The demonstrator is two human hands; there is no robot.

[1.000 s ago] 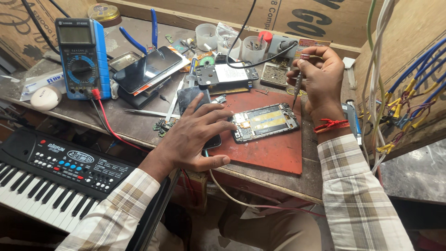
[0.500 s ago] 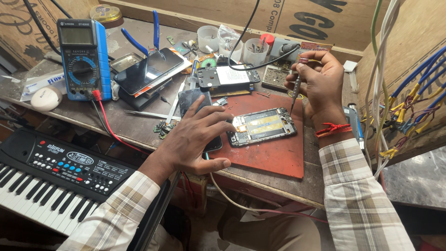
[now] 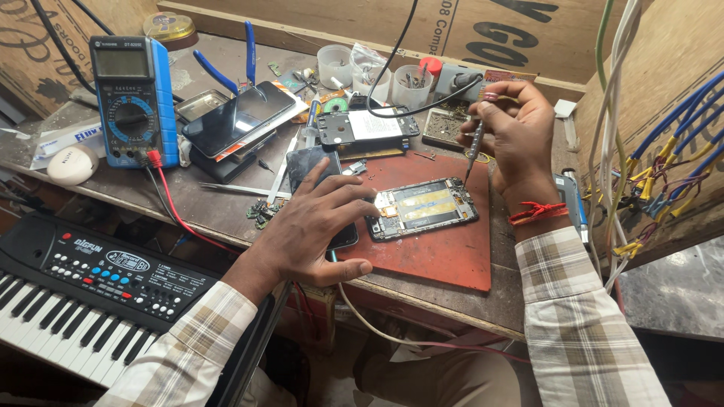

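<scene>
My left hand [image 3: 313, 226] stays spread flat, pinning the opened phone [image 3: 422, 208] on the red mat [image 3: 445, 252], while my right hand [image 3: 516, 132], pinching the screwdriver [image 3: 473, 151], has brought its tip down to the phone's upper right corner, so the screw there comes next.

Opened phone [image 3: 424, 207], back removed, flat on red mat, slim screwdriver [image 3: 473, 153] upright at its corner
</scene>
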